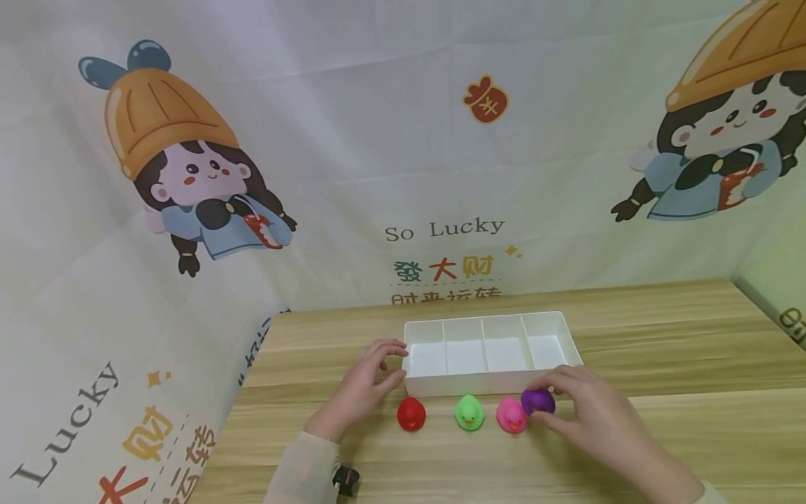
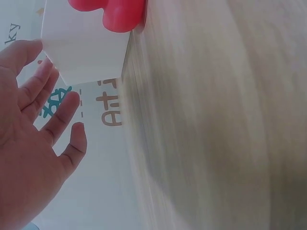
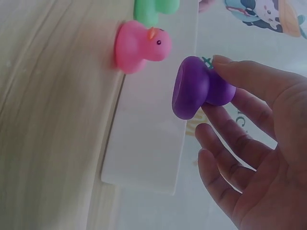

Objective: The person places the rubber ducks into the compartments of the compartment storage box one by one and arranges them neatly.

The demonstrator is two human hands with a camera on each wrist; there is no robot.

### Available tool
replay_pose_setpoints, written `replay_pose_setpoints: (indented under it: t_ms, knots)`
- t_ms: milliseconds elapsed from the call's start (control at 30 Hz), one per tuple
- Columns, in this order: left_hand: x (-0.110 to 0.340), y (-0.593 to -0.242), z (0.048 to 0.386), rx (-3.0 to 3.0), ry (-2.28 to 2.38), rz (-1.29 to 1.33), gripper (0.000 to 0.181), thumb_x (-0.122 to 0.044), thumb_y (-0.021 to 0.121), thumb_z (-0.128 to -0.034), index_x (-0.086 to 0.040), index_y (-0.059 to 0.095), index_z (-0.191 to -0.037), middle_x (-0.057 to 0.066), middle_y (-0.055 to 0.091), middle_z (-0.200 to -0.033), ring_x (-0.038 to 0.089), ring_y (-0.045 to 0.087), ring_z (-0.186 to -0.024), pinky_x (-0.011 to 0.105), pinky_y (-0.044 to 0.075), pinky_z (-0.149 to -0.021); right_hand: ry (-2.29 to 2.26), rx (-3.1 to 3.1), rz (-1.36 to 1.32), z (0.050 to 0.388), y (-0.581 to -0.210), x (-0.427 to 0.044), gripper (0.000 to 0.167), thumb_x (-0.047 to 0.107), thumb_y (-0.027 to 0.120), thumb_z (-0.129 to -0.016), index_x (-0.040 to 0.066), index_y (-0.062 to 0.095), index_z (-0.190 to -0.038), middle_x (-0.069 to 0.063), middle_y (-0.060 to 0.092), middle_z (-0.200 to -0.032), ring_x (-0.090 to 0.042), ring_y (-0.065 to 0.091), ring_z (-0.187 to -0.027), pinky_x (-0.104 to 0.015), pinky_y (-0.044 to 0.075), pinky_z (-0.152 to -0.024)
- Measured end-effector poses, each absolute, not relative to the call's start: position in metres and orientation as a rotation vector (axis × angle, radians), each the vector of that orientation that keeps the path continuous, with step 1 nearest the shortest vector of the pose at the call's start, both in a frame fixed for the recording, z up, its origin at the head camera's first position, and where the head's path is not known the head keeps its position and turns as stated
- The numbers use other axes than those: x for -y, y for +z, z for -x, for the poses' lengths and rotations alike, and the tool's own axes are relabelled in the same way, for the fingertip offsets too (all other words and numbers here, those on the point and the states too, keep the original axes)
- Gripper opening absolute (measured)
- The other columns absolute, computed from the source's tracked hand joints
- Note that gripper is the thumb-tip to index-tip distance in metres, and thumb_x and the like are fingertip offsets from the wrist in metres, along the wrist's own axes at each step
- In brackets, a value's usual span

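Observation:
The right hand (image 1: pixel 595 413) pinches a purple duck (image 1: pixel 538 401) between thumb and fingers, beside the pink duck (image 1: pixel 512 416) at the front right of a white four-compartment tray (image 1: pixel 466 384). In the right wrist view the purple duck (image 3: pixel 193 88) is held off the table by the right hand (image 3: pixel 261 129). At the tray's left end the left hand (image 1: pixel 362 385) has its fingertips at the wall; the left wrist view shows that hand (image 2: pixel 38 124) with spread fingers beside the tray (image 2: pixel 86 48). A red duck (image 1: pixel 411 414) and a green duck (image 1: pixel 469 413) stand in front of the tray.
The tray's compartments hold nothing visible. A small black object (image 1: pixel 346 480) lies near the left sleeve at the front of the wooden table (image 1: pixel 441 469). Behind the table hangs a printed white cloth (image 1: pixel 352 154).

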State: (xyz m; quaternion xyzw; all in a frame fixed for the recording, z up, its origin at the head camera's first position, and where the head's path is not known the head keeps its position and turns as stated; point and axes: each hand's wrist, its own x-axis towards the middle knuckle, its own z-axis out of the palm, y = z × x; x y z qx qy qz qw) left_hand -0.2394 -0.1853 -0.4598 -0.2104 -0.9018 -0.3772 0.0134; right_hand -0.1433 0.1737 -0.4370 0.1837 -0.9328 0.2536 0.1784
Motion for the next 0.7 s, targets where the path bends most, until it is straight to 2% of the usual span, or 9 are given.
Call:
replay_pose_setpoints:
  t_ms: [400, 700]
  knots:
    - [0.187, -0.458, 0.238, 2.775, -1.175, 0.685, 0.027, -0.009, 0.070, -0.0971, -0.010, 0.066, -0.124, 0.005, 0.059, -0.143, 0.032, 0.058, -0.109, 0.051, 0.052, -0.095, 0.740, 2.612, -0.556, 0.149, -0.431, -0.162, 0.035, 0.026, 0.093, -0.075, 0.027, 0.076, -0.105, 0.020, 0.071, -0.099, -0.010, 0.067, -0.093, -0.031, 0.058, -0.079]
    - [0.186, -0.460, 0.240, 2.781, -1.199, 0.698, 0.028, -0.010, 0.070, -0.0977, -0.009, 0.065, -0.125, 0.005, 0.057, -0.145, 0.031, 0.058, -0.112, 0.049, 0.052, -0.096, 0.746, 2.572, -0.596, 0.153, -0.425, -0.152, 0.034, 0.024, 0.093, -0.075, 0.031, 0.075, -0.104, 0.020, 0.071, -0.102, -0.009, 0.065, -0.097, -0.032, 0.057, -0.080]
